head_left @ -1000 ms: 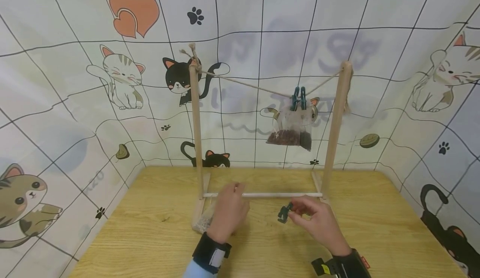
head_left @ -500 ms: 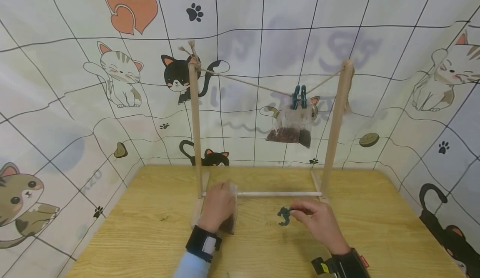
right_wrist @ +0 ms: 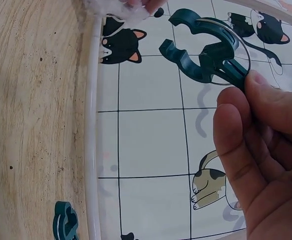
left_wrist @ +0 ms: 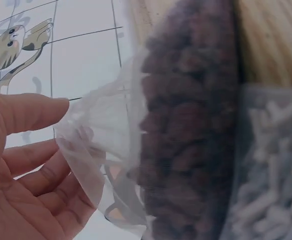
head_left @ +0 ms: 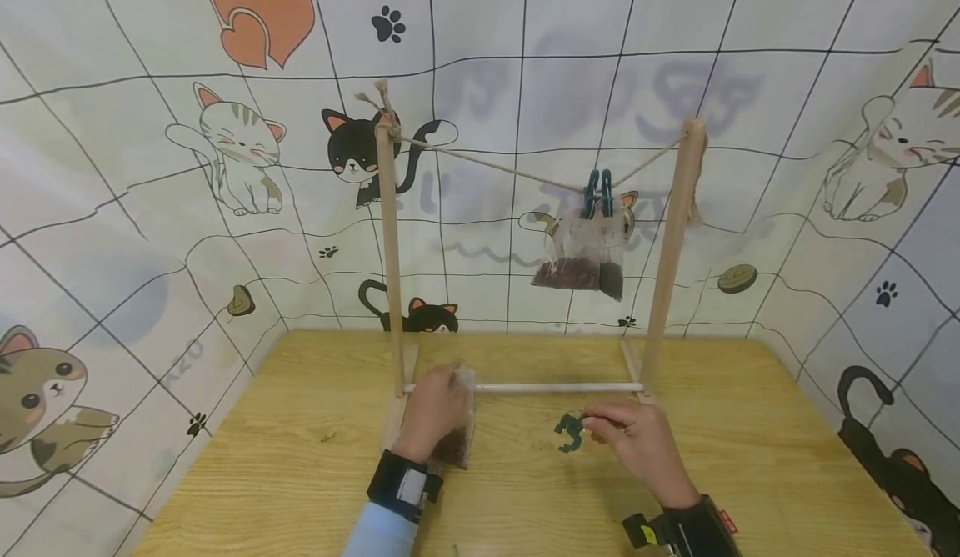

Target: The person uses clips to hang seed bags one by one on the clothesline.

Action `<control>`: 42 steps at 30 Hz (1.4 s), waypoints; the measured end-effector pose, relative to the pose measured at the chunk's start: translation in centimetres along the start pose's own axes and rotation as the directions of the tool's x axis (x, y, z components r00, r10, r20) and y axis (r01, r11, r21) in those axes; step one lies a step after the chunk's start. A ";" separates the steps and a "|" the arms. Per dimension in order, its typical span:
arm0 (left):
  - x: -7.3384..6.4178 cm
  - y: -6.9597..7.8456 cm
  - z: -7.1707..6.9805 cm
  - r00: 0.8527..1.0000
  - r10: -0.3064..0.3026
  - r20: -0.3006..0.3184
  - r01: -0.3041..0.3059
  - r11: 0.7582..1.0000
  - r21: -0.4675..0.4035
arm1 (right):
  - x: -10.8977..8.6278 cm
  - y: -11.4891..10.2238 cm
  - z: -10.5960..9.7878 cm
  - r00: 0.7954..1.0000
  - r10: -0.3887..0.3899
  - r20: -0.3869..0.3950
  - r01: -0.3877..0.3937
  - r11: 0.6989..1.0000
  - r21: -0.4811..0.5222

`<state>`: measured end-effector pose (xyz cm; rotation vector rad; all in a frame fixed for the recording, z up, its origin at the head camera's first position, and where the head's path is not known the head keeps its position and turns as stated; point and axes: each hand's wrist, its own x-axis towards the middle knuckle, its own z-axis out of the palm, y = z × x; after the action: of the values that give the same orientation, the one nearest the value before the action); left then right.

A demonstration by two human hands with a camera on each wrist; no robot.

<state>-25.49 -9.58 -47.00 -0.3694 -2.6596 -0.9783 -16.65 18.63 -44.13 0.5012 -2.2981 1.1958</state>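
Observation:
At the left of the wooden frame, my left hand [head_left: 435,411] pinches the top of a clear plastic bag [head_left: 453,449] between thumb and fingertips. Dark red-brown pieces fill its lower part, as the left wrist view shows, and the bag hangs upright. Beside it is a second bag of whitish short pieces [left_wrist: 270,175], mostly hidden by my hand in the head view. My right hand [head_left: 637,440] pinches the handles of a green plastic clip [right_wrist: 210,47], whose jaws are spread with nothing between them.
A wooden frame [head_left: 670,265] carries a sagging string [head_left: 491,167]. Two green clips [head_left: 597,194] hold bags of dark contents [head_left: 573,272] on it, toward the right. A white rod [head_left: 555,388] joins the frame's base. Another green clip [right_wrist: 65,220] appears against the wood.
My left hand has moved slightly left, and the bag with dark pieces has come into view beneath it. The clip in my right hand has turned and its jaws have spread.

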 end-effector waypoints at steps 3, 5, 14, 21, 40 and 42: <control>0.1 0.1 -0.5 1.000 -0.002 0.014 0.003 0.998 -0.062 | 0.1 0.0 0.0 1.000 0.015 0.002 -0.015 1.000 -0.008; 0.0 0.3 -1.0 1.000 0.002 0.021 0.000 0.995 -0.099 | 0.1 -0.1 0.0 1.000 0.017 0.000 -0.017 1.000 -0.019; -1.3 2.0 -3.3 0.995 0.097 0.000 -0.097 0.993 -0.060 | 0.2 -0.5 0.2 0.989 -0.111 -0.100 0.103 0.991 -0.080; -2.4 3.7 -4.7 0.984 0.180 -0.008 -0.180 0.984 -0.010 | 1.3 -1.6 -0.9 0.960 -0.200 -0.197 0.191 0.979 -0.064; 3.1 10.9 -8.9 0.765 0.570 -0.300 -0.615 0.784 -0.081 | 11.0 -7.4 -5.3 0.807 -0.499 -0.316 0.442 0.865 -0.238; 4.0 11.7 -9.2 0.763 0.562 -0.319 -0.614 0.784 -0.088 | 11.9 -7.6 -5.7 0.799 -0.516 -0.309 0.459 0.855 -0.243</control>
<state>-23.76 -6.51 -31.98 -0.9704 -1.9871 -0.9724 -20.77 18.11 -29.47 0.6977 -1.7705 0.7648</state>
